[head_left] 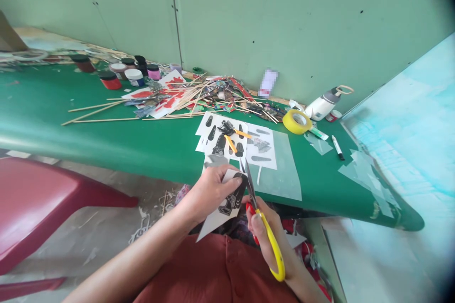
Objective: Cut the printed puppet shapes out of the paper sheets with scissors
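My left hand [209, 188] pinches a white paper sheet [227, 201] printed with a black figure, holding it over my lap just below the table edge. My right hand [266, 229] grips yellow-handled scissors [265, 225]; their blades point up and cut into the sheet's right side. More printed sheets [220, 139] with black shapes lie on the green table [106, 142] just beyond, with a black cutout and orange sticks on top.
A yellow tape roll [297, 121], a white bottle [325, 103] and a black marker [337, 147] lie at the right. Several paint jars [122, 73], wooden sticks [106, 111] and scraps crowd the back. A red chair [42, 203] stands at the left. Clear film pieces [366, 177] lie near the right edge.
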A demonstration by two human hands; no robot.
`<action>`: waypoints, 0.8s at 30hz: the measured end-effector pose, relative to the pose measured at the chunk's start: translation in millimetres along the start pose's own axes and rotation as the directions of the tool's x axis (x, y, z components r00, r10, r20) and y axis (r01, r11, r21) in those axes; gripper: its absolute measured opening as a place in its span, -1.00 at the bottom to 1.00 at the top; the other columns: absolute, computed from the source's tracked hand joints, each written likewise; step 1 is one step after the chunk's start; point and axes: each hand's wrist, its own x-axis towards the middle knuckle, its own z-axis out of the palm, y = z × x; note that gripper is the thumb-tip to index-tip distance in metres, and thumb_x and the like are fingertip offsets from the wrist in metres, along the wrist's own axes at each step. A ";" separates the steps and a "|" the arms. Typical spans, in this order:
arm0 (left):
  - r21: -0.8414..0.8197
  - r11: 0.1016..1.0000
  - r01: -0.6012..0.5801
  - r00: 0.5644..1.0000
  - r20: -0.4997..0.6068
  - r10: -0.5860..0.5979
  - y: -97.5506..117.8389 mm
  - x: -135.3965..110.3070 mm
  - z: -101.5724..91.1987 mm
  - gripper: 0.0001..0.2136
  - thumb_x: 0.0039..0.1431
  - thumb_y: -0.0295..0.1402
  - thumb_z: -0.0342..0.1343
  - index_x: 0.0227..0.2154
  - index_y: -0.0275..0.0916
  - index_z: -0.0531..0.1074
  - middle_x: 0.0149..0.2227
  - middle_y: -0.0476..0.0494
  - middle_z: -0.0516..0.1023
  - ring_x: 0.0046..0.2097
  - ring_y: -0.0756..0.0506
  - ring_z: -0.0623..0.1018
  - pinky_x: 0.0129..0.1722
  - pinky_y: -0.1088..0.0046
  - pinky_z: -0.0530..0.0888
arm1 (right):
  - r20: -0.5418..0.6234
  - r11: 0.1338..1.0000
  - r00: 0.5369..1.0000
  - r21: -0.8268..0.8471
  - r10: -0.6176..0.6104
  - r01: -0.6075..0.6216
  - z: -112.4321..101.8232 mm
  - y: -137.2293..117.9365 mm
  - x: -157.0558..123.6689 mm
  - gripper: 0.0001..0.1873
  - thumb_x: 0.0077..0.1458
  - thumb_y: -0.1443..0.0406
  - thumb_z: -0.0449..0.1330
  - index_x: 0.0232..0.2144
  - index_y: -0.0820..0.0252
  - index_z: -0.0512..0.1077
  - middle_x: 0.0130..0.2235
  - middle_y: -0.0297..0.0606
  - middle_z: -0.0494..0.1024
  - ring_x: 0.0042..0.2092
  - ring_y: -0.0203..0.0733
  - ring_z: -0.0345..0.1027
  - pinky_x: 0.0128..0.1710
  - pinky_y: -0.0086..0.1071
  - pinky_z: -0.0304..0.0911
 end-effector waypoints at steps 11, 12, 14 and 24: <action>0.051 0.998 -0.032 0.996 0.087 0.028 4.0 3.7 -8.4 -0.81 0.15 -0.26 0.14 -0.34 -0.28 0.53 -0.35 -0.12 0.57 -0.30 -0.09 0.48 -0.31 0.42 0.42 | 0.055 0.994 0.997 0.088 0.054 -0.058 0.0 9.3 -4.3 -0.46 0.28 -0.12 -0.08 -0.09 0.17 0.37 -0.35 -0.29 0.32 -0.35 -0.21 0.23 -0.41 -0.39 0.20; 0.048 0.998 -0.027 0.995 0.092 0.023 4.4 3.7 -8.5 -0.81 0.16 -0.25 0.14 -0.34 -0.28 0.53 -0.35 -0.12 0.57 -0.30 -0.09 0.48 -0.31 0.42 0.42 | 0.060 0.992 0.996 0.102 0.065 -0.071 -0.1 10.2 -5.4 -0.46 0.27 -0.12 -0.07 -0.08 0.17 0.36 -0.36 -0.32 0.29 -0.38 -0.23 0.19 -0.42 -0.40 0.18; 0.047 0.999 -0.021 0.995 0.099 0.016 5.0 4.0 -8.7 -0.81 0.16 -0.25 0.14 -0.33 -0.27 0.53 -0.36 -0.10 0.57 -0.31 -0.09 0.48 -0.32 0.43 0.42 | 0.080 0.986 0.993 0.136 0.089 -0.099 -0.6 11.8 -7.5 -0.47 0.27 -0.12 -0.03 -0.07 0.17 0.35 -0.39 -0.37 0.23 -0.42 -0.27 0.10 -0.44 -0.40 0.12; 0.047 0.999 0.028 0.981 0.189 -0.036 13.3 5.8 -14.9 -0.86 0.12 -0.29 0.17 -0.37 -0.24 0.55 -0.42 -0.03 0.55 -0.36 -0.05 0.47 -0.36 0.46 0.41 | 0.024 0.993 0.995 0.067 0.093 -0.095 7.1 24.8 -6.9 -0.30 0.14 -0.28 -0.09 -0.19 0.17 0.42 -0.53 -0.47 0.12 -0.54 -0.32 0.05 -0.55 -0.39 0.01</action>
